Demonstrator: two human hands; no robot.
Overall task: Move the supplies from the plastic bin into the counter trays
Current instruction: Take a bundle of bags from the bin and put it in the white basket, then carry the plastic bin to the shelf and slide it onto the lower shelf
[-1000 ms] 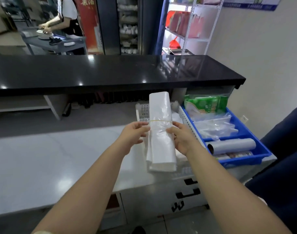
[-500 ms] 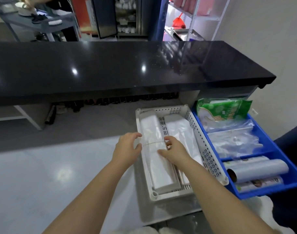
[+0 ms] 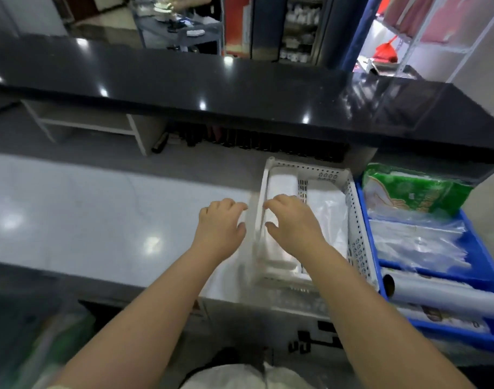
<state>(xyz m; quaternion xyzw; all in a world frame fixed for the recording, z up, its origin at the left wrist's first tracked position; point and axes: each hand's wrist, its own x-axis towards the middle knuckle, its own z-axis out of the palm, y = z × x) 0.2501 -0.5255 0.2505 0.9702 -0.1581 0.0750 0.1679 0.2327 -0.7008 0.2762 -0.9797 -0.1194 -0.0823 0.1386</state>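
Observation:
A white perforated tray point(image 3: 355, 220) sits on the pale counter point(image 3: 99, 220). In its left compartment lies a long bundle of white plastic bags point(image 3: 280, 183). Another flat stack of bags point(image 3: 331, 217) fills the right compartment. My right hand point(image 3: 293, 224) hovers over the bundle, fingers spread and holding nothing. Just outside the tray's left rim is my left hand point(image 3: 220, 227), loosely curled and empty. The picture is blurred around the tray's left edge.
A blue tray point(image 3: 483, 266) to the right holds a green pack point(image 3: 414, 192), clear bags point(image 3: 417, 242) and a grey roll point(image 3: 442, 293). A black raised ledge point(image 3: 240, 88) overhangs the back. Something greenish and blurred point(image 3: 57, 341) sits low on the left.
The bundle went from upright in both hands down into the tray's left compartment. Both hands have let go of it and lifted slightly; the camera has tilted down.

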